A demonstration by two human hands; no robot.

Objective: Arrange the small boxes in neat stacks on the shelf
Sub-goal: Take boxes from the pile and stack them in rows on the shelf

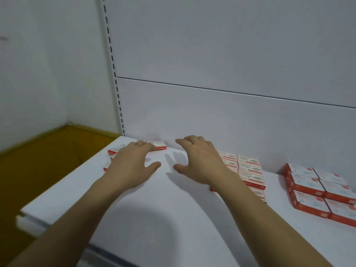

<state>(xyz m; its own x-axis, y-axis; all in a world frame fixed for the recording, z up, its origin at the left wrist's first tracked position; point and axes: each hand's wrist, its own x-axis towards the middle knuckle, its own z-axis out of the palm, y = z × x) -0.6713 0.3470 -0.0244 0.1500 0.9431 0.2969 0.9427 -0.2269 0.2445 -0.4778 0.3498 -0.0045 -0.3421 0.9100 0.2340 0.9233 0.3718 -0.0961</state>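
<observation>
Small red-and-white boxes lie on a white shelf (154, 209). A loose group of flat boxes (158, 145) sits at the back left, partly hidden under my left hand (133, 166), which rests palm down on them with fingers spread. My right hand (200, 160) hovers open just above the shelf, its wrist covering part of a tidy block of flat boxes (249, 168) laid in two columns. Further right stands a taller block of thicker boxes (316, 191), two columns wide and stacked.
The shelf's white back panel (212, 112) rises right behind the boxes, with a slotted upright (117, 93) at its left end. A yellow-brown floor (44, 157) shows beyond the shelf's left edge, below a white wall.
</observation>
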